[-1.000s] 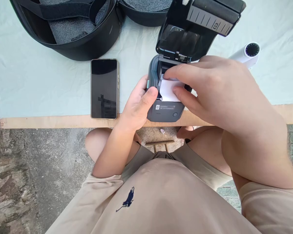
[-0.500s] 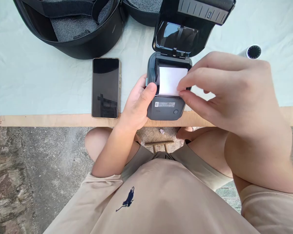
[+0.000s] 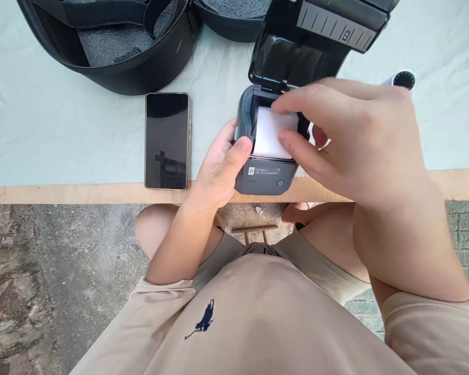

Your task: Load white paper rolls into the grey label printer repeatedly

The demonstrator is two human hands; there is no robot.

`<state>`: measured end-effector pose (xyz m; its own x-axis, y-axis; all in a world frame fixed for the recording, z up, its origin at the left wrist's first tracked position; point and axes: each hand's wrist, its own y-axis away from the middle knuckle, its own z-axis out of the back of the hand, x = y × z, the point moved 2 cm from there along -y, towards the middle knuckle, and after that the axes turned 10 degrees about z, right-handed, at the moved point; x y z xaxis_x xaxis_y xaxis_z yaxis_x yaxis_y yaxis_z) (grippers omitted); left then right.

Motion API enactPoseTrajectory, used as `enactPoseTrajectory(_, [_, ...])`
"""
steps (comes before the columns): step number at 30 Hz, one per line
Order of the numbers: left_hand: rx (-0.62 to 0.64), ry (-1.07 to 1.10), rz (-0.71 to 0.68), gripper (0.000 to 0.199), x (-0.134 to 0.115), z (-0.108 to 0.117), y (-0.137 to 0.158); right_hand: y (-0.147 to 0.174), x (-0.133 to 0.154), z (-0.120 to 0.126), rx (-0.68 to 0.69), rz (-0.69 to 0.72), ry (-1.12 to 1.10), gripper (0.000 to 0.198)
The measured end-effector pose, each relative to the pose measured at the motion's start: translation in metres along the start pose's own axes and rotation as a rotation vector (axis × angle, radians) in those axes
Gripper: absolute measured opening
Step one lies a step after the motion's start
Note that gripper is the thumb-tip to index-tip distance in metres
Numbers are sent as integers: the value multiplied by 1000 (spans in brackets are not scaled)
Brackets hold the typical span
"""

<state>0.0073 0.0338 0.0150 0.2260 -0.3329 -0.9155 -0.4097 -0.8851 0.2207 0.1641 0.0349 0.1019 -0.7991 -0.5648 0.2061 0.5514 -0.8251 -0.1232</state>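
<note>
My left hand (image 3: 222, 169) grips a small dark grey label printer (image 3: 263, 179) by its left side, thumb along the front edge. The printer's black lid (image 3: 297, 47) stands swung up and back on its hinge. Inside the compartment lies a white paper roll (image 3: 271, 130). Over the roll is my right hand (image 3: 347, 135), thumb and index finger spread apart. Its thumb tip is at the roll's face and its index tip near the far edge; whether both touch is hard to tell.
A phone (image 3: 167, 140) with a dark screen lies left of the printer. An unzipped black case (image 3: 140, 73) with grey foam sits behind it. At the right, a white cylinder with a dark round end (image 3: 404, 79) is partly covered by my right hand. The table's wooden edge (image 3: 82, 192) runs in front.
My right thumb and index finger have parted from a pinch at the paper's right edge and shifted left over the roll. The printer and its raised lid have tilted slightly.
</note>
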Motion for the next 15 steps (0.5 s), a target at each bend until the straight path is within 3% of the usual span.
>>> enactPoseTrajectory(15, [56,32,15,51,-2,-1,0,-5,0,-3,195,-31,115,23])
